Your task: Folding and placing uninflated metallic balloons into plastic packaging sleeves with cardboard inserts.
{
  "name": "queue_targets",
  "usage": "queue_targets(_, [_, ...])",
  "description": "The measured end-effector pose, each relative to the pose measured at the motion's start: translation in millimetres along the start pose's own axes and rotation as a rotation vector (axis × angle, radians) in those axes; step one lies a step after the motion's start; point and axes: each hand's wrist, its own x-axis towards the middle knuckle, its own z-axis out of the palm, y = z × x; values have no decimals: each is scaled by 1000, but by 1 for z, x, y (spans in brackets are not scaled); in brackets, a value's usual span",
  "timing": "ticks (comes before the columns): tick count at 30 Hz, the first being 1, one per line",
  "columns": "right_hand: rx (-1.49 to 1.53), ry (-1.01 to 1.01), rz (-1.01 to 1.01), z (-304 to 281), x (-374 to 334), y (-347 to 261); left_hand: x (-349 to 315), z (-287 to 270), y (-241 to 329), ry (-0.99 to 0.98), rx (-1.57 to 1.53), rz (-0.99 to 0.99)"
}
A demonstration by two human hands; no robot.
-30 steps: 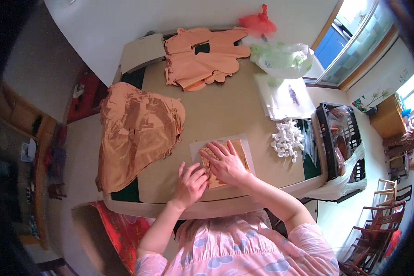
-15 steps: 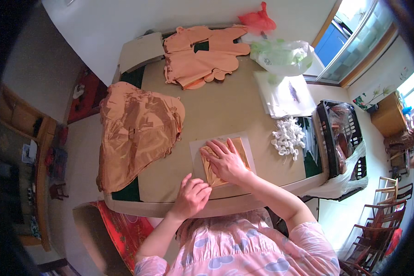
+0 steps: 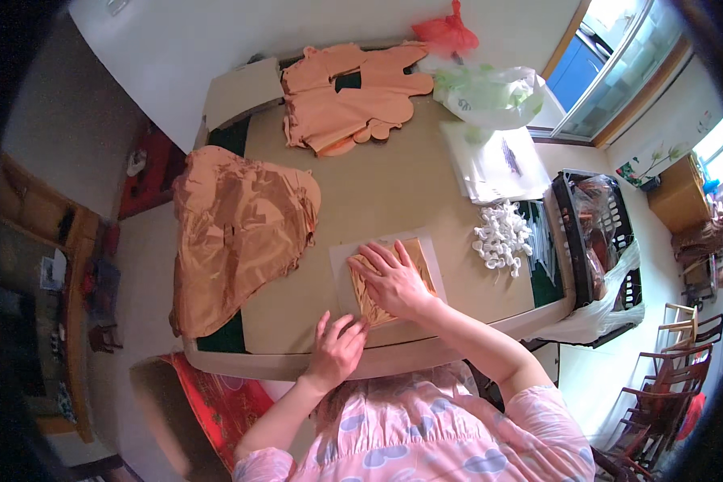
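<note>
A folded piece of shiny copper-gold foil (image 3: 377, 310) lies on a white sheet (image 3: 341, 269) near the front edge of the table. My right hand (image 3: 392, 283) rests flat on the foil, fingers stretched out toward its far side. Beside the near left corner of the foil is my left hand (image 3: 336, 352). Its fingers are bent but loosely apart, and their tips, slightly blurred, reach the foil's edge. Whether they touch it I cannot tell. A large flattened copper foil balloon (image 3: 245, 233) spreads over the table's left side.
More copper foil balloons (image 3: 353, 100) lie at the far side by a cardboard piece (image 3: 241, 92). On the right are clear plastic bags (image 3: 502, 165), a heap of white ribbon rolls (image 3: 502, 237), thin straws (image 3: 542, 249) and a black crate (image 3: 574, 233). A red bag (image 3: 450, 34) sits far back.
My left hand's fingers have spread a little from a more curled shape, at the foil's near left corner. My right hand stays flat on the foil.
</note>
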Motion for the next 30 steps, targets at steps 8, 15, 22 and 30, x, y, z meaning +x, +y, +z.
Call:
queue_targets(8, [-20,19,-6,0,-1,0,37,3,-4,168,-73,-86])
queue_targets(15, [-16,0,-18,0,-2,-2,48,17,-31,141,36,-138])
queue_targets(22, [40,-16,2,-6,-1,-2,64,19,-40,121,28,-196])
queue_targets(30, [6,-2,-5,-4,0,-2,47,9,-41,11,-14,-168])
